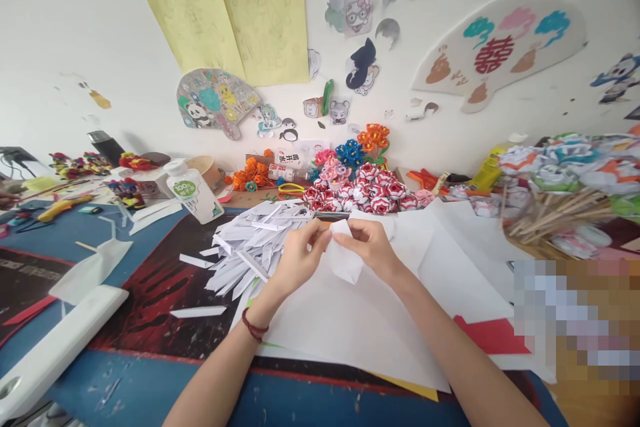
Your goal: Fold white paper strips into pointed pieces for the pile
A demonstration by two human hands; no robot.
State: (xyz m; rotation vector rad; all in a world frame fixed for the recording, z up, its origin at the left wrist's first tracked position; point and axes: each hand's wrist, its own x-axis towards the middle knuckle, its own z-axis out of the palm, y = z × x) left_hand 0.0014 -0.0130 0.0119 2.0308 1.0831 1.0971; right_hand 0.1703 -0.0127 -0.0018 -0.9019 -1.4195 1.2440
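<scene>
Between my two hands is a small piece of white paper (pixel 346 265), partly folded, held above large white sheets (pixel 395 327). My left hand (pixel 306 250) pinches its upper left edge, thumb against fingers. On the upper right edge, my right hand (pixel 369 248) has its thumb and fingers closed too. Beside my left hand lies a heap of folded white paper strips (pixel 255 240). A few strips have strayed from it, one of them a lone strip (pixel 199 312) on the dark mat (pixel 155 300).
Red and white paper roses (pixel 373 190) stand behind my hands. A white bottle (pixel 194 190) is at the back left, a white handle-like object (pixel 65 353) at the front left. Flowers on wooden sticks (pixel 535 220) fill the right side. Red paper (pixel 493 335) lies near my right forearm.
</scene>
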